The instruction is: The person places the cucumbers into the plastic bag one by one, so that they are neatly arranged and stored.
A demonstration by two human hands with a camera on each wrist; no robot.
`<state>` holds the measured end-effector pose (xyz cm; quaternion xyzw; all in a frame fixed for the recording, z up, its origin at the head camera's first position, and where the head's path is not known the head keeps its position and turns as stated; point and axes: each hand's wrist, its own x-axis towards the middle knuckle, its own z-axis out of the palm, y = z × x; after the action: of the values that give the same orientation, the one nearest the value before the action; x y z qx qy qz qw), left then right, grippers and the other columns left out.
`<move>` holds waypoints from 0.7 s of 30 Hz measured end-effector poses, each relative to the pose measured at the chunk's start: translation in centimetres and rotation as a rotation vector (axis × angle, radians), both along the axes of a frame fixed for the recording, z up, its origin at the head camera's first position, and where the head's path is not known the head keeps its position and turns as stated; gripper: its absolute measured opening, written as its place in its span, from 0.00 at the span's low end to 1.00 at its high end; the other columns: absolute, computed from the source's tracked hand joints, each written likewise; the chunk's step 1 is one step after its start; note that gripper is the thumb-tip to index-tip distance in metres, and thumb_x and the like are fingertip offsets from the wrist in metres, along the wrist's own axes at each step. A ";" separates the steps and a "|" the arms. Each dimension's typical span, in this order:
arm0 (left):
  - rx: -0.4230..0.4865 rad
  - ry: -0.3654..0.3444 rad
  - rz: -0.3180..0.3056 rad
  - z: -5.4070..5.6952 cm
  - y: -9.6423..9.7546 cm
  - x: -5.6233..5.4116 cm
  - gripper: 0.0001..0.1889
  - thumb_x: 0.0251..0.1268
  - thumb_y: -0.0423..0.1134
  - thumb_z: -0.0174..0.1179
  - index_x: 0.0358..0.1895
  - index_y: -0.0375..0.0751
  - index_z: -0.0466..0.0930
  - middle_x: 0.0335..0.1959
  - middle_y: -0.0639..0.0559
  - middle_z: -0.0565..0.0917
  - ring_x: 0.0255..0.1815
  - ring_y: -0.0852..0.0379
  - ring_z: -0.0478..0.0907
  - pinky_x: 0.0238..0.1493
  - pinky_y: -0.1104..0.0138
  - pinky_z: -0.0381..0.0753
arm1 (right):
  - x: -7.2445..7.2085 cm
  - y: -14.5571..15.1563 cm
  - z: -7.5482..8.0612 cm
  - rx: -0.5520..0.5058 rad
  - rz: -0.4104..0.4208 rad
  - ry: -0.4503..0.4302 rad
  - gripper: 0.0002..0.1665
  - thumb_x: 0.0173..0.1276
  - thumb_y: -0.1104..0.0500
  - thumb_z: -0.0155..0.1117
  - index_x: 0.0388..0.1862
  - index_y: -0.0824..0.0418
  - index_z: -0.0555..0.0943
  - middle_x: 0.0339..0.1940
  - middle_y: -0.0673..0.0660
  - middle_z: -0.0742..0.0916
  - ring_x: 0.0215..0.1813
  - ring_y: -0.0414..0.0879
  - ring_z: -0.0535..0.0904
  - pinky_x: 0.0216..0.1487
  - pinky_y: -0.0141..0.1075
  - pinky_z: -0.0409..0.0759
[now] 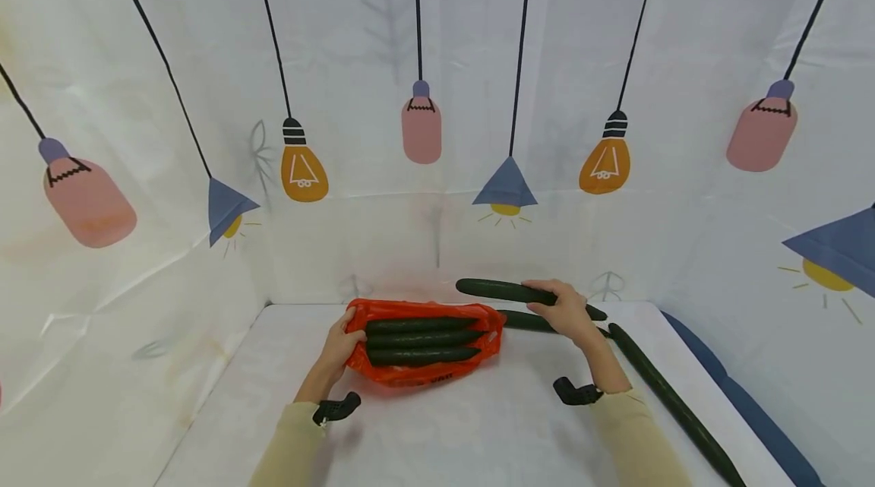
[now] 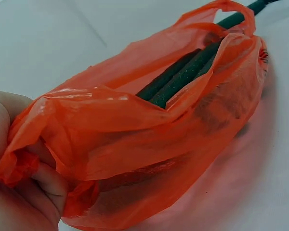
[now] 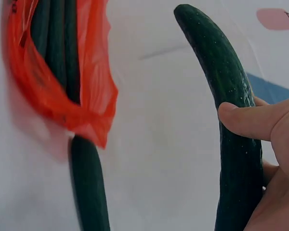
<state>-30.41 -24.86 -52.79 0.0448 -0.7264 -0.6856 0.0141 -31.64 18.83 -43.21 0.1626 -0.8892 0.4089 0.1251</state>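
My left hand [image 1: 336, 346] grips the left end of a red plastic bag [image 1: 427, 377], its fingers curled into the crumpled film [image 2: 24, 166]. Three dark green cucumbers [image 1: 424, 339] lie side by side inside the bag's open mouth. In my right hand [image 1: 563, 314] is another cucumber [image 1: 494, 289], pinched between thumb and fingers and raised above the table; the right wrist view shows its slightly bent upper end. Below it, a cucumber [image 1: 525, 320] on the table extends from the bag's right end, partly hidden by the right hand.
One more long cucumber [image 1: 673, 400] lies aslant along the right side of the white table [image 1: 478, 434]. Behind the table hangs a white sheet [image 1: 369, 244] printed with lamps. Blue material [image 1: 745, 403] shows beyond the right edge.
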 end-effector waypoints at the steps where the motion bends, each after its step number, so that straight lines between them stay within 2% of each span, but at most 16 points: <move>1: -0.002 -0.001 0.000 0.0 0.0 0.0 0.41 0.59 0.24 0.49 0.77 0.36 0.46 0.76 0.35 0.50 0.68 0.40 0.55 0.66 0.45 0.61 | -0.2 -0.7 0.1 -0.004 0.005 0.001 0.24 0.60 0.63 0.70 0.57 0.56 0.83 0.53 0.60 0.83 0.60 0.61 0.72 0.60 0.68 0.46; 8: -0.014 -0.010 0.021 0.0 0.1 -0.1 0.40 0.59 0.25 0.49 0.77 0.36 0.47 0.75 0.34 0.53 0.65 0.39 0.57 0.65 0.45 0.63 | -1.0 -5.0 0.1 -0.030 0.044 -0.004 0.22 0.59 0.64 0.71 0.55 0.55 0.84 0.55 0.59 0.83 0.61 0.60 0.71 0.60 0.67 0.45; 15: -0.005 -0.001 0.006 0.2 0.3 -0.1 0.40 0.59 0.26 0.49 0.77 0.35 0.46 0.76 0.34 0.49 0.68 0.38 0.55 0.67 0.45 0.60 | -2.1 -8.0 -0.2 -0.042 0.053 -0.035 0.22 0.59 0.63 0.71 0.53 0.52 0.84 0.54 0.56 0.83 0.61 0.57 0.72 0.61 0.62 0.48; 21: -0.031 -0.009 0.033 0.4 0.3 -0.2 0.40 0.60 0.26 0.50 0.77 0.35 0.47 0.74 0.32 0.54 0.65 0.37 0.58 0.64 0.46 0.64 | -2.6 -10.2 -0.3 -0.054 0.078 -0.054 0.21 0.58 0.63 0.71 0.52 0.51 0.85 0.54 0.56 0.83 0.60 0.57 0.73 0.60 0.62 0.49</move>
<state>-30.56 -24.53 -52.43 0.0595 -0.7362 -0.6738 0.0227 -34.22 8.60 -43.46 0.1826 -0.8738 0.4417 0.0892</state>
